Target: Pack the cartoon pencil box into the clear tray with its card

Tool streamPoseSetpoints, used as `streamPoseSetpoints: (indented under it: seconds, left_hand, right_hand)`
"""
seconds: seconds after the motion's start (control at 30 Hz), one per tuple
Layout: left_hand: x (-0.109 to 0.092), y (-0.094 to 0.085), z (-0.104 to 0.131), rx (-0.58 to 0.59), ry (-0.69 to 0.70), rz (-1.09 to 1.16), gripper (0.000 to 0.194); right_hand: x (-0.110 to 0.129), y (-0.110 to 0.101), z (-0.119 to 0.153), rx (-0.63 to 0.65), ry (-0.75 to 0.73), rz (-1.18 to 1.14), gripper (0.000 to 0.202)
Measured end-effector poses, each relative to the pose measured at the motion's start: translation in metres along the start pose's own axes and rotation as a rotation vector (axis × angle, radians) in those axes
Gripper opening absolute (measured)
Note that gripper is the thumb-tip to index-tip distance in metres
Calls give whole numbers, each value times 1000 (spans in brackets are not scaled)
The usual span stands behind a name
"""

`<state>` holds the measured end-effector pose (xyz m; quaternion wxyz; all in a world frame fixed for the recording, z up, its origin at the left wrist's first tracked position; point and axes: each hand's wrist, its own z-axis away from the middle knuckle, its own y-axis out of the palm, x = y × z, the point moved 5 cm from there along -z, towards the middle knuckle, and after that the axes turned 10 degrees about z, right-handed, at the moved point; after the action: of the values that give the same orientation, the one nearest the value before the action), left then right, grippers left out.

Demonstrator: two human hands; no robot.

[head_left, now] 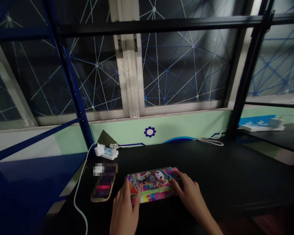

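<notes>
A brightly coloured pencil case (152,182) with a cartoon face and the word SPORT on its lid lies flat on the black desk, its lid down. My left hand (126,205) grips its left end, thumb on the near side and fingers along the edge. At the other end my right hand (186,187) holds it, the thumb on top near the front edge and the fingers around the far right corner. The undersides of the case and some fingertips are hidden.
To the left lies a phone (104,182) with a blurred screen. Behind it sits a white power strip (109,152) with plugs, and a white cable (75,199) hangs past the desk's left side. Dark metal posts (74,88) and windows stand behind the black desk (225,176).
</notes>
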<state>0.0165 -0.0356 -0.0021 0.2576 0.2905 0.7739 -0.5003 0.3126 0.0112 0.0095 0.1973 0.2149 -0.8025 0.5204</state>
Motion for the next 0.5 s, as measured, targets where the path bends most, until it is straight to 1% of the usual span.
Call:
streamPoseSetpoints:
  seconds: [0.1, 0.2, 0.3, 0.37, 0.43, 0.5]
  left_hand:
    - [-12, -4, 6, -4, 5, -43, 68]
    - [-19, -7, 7, -8, 8, -61, 67]
    - [-21, -8, 7, -19, 20, -81, 67]
    - [-20, -8, 7, -47, 2, -101, 69]
    - [-21, -10, 7, -74, -25, -105, 71]
    - [-23, -11, 7, -74, -42, -80, 71]
  right_hand:
    - [5, 4, 5, -2, -16, 69, 58]
    - [5, 1, 7, 6, -24, 92, 59]
    - [5, -3, 7, 4, -32, 97, 58]
    - [4, -3, 6, -5, -36, 99, 58]
    - [1, 0, 4, -3, -37, 110, 59]
    - [-2, 4, 2, 19, -43, 138, 59]
